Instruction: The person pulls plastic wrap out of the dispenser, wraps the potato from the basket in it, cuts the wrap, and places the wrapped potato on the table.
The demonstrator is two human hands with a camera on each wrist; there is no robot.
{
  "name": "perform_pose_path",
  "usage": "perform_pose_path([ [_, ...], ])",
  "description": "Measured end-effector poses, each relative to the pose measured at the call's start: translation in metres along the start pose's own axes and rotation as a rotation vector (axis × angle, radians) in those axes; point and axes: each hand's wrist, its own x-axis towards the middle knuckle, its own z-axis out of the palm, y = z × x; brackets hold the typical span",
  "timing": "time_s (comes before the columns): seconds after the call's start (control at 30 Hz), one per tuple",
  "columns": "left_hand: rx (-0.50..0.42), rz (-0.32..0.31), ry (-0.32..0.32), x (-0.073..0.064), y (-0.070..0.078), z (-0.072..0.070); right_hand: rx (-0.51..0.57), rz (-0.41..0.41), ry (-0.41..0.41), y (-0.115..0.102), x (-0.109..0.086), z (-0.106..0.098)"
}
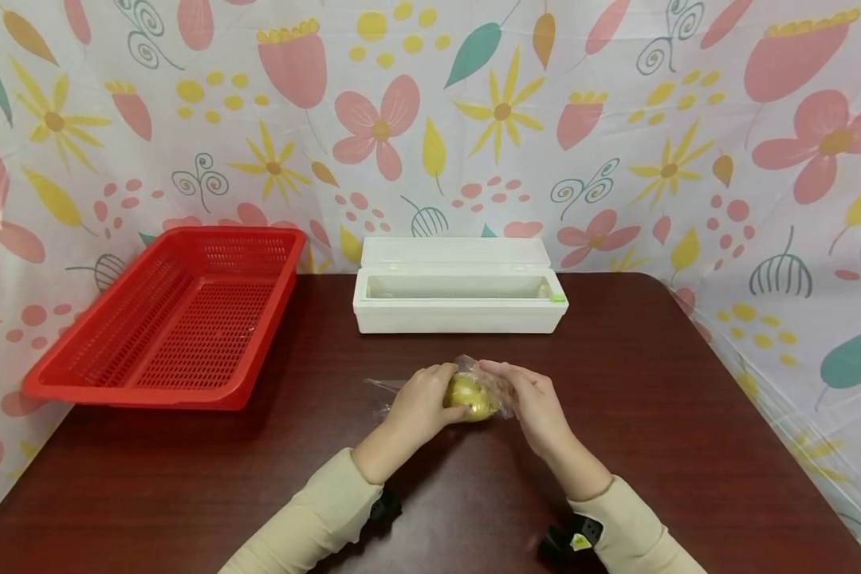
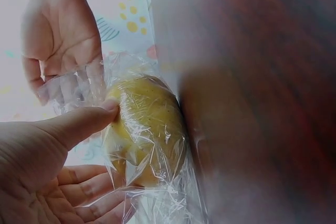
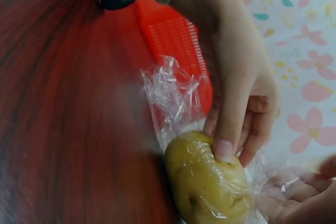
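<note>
A yellow potato [image 1: 471,396] with clear plastic wrap [image 2: 173,203] around it sits at the middle of the table. My left hand [image 1: 419,402] grips it from the left; in the left wrist view the thumb lies on the potato [image 2: 144,124] and the fingers reach behind it. A loose tail of wrap [image 3: 170,90] sticks out on the left hand's side. My right hand [image 1: 538,406] is at the potato's right, its fingers fairly straight and touching the loose film there. Film partly covers those fingers in the left wrist view.
Behind the hands stands a long white box [image 1: 459,317] with its lid raised and a green tab at the right end. A red perforated basket [image 1: 258,363] is at the left of the dark wooden table [image 1: 653,383]. A flower-patterned cloth [image 1: 502,159] hangs behind.
</note>
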Motion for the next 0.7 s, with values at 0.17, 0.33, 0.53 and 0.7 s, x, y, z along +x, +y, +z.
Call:
perform_pose_path([
  [0.17,-0.001,0.002,0.006,0.0,-0.001,0.0,-0.106,-0.036,-0.047,0.003,0.003,-0.005],
  [0.33,-0.01,0.008,0.008,-0.001,-0.002,0.0,-0.289,-0.126,-0.05,0.008,0.004,-0.006],
  [0.53,-0.014,0.029,0.013,0.0,-0.002,0.001,-0.622,-0.381,-0.004,0.015,0.003,-0.002],
  [0.7,-0.026,0.027,0.004,0.0,-0.001,0.002,-0.792,-0.527,0.022,0.021,0.003,0.001],
])
